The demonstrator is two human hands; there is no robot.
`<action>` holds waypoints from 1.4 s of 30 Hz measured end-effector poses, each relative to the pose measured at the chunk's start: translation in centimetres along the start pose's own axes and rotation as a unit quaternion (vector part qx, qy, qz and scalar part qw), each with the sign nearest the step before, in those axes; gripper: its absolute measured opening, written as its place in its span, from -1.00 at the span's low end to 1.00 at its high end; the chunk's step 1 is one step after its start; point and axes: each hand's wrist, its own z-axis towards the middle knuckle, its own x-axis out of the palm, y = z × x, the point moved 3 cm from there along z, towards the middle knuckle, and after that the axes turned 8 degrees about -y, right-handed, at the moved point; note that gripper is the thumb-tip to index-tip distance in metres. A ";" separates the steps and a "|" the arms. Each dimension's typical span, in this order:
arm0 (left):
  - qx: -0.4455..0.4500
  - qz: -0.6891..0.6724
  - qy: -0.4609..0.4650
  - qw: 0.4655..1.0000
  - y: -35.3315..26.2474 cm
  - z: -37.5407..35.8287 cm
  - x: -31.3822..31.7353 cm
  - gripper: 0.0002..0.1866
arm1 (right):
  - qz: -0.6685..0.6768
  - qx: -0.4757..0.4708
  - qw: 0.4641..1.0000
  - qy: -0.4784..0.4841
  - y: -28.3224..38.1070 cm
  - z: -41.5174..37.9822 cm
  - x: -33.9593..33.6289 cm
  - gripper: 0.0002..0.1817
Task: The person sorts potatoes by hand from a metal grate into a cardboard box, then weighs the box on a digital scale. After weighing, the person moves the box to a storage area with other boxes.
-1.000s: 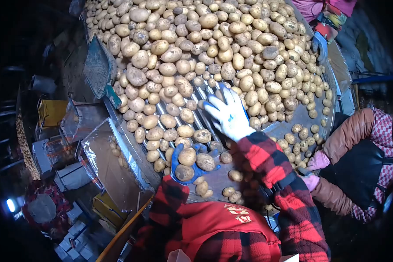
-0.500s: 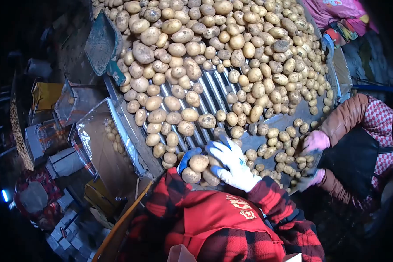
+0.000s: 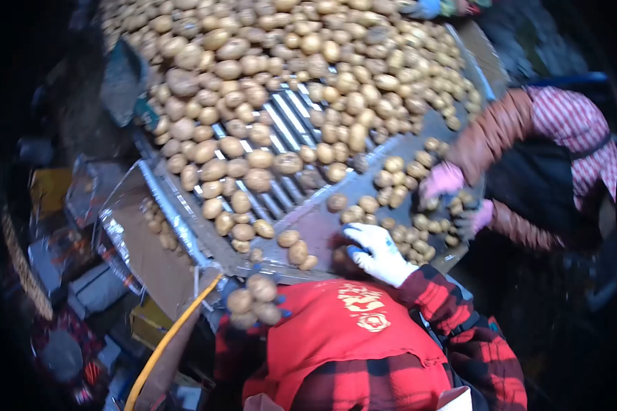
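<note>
My left hand (image 3: 280, 300), in a blue-tipped glove, holds a cluster of several potatoes (image 3: 260, 288) just off the near edge of the sorting table, beside my red apron (image 3: 322, 322). The potatoes hide most of its palm. My right hand (image 3: 382, 255), in a white glove with blue marks, is over the flat metal plate (image 3: 308, 229) with its fingers apart. A blurred brownish potato (image 3: 341, 259) lies by its fingertips. A few loose potatoes (image 3: 297, 252) rest on the plate between my hands.
A large potato heap (image 3: 253, 61) covers the far side, around metal roller bars (image 3: 291, 120). At right, a co-worker's pink-gloved hand (image 3: 443, 181) is among small potatoes. A cardboard-lined bin (image 3: 134, 233) and a yellow bar (image 3: 171, 335) stand at left.
My left hand has moved left and towards my body, carrying potatoes off the table edge. My right hand has separated from it. The view has shifted, and a blue-gloved hand now shows at top right.
</note>
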 end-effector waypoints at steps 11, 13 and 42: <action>0.357 0.088 -0.070 0.927 -13.2 -13.4 -0.2 -0.62 | -0.096 -0.031 0.995 -0.026 -2.2 -9.0 1.0 -0.57; 0.367 0.132 -0.112 0.914 -15.7 -14.2 0.1 -0.60 | -0.098 -0.072 0.993 0.002 -0.8 -7.4 1.1 -0.62; -0.299 0.637 -0.252 0.664 10.3 17.5 1.4 -0.57 | -0.045 0.424 0.838 -0.341 -2.2 -35.6 6.4 -0.59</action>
